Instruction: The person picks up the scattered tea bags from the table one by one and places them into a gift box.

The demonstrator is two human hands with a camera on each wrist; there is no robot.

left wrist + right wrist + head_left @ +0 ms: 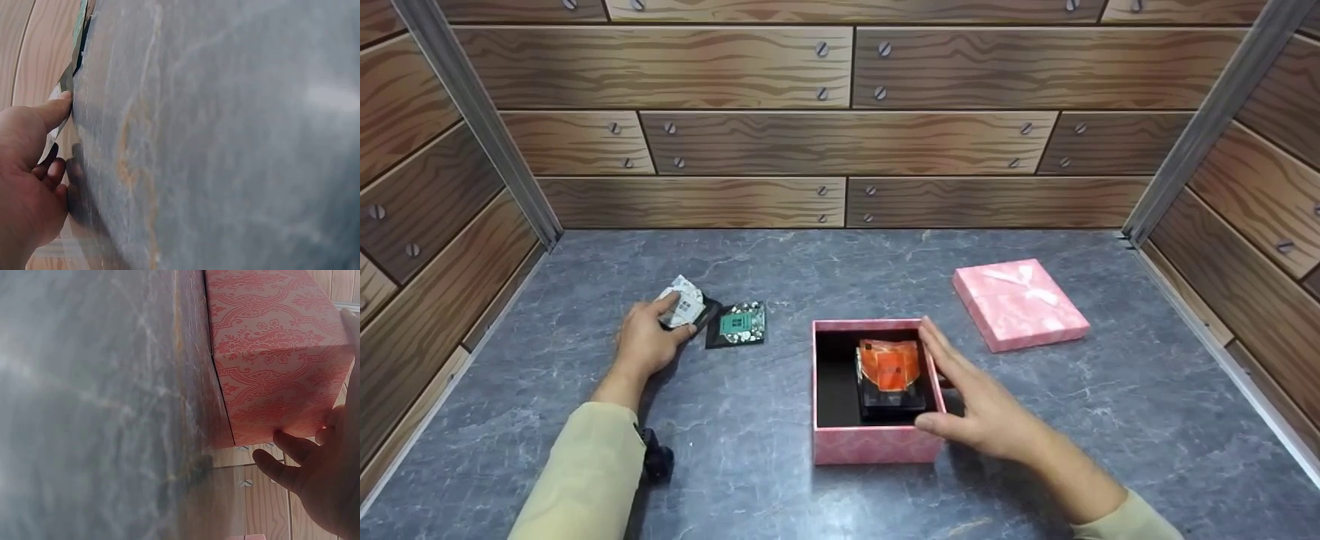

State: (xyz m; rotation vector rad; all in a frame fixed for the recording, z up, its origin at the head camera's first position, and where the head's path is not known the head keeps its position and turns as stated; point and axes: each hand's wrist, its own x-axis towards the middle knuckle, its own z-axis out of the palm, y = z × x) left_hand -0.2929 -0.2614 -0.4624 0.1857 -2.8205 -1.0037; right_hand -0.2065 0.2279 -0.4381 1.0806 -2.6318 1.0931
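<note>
On the left of the head view, my left hand pinches a white patterned flat packet between thumb and fingers; its near edge is tilted up off the table in the left wrist view. A dark packet with a green label lies just right of it. My right hand rests against the right wall of a pink lidless box, thumb at the near corner and fairly straight fingers along the side. Inside the box, against its right side, sits an orange and black packet, apparently atop others.
The pink box lid with a pale bow print lies at the back right. Wood-patterned panels enclose the grey marbled table at the back and sides. Dark gear sits at my left wrist.
</note>
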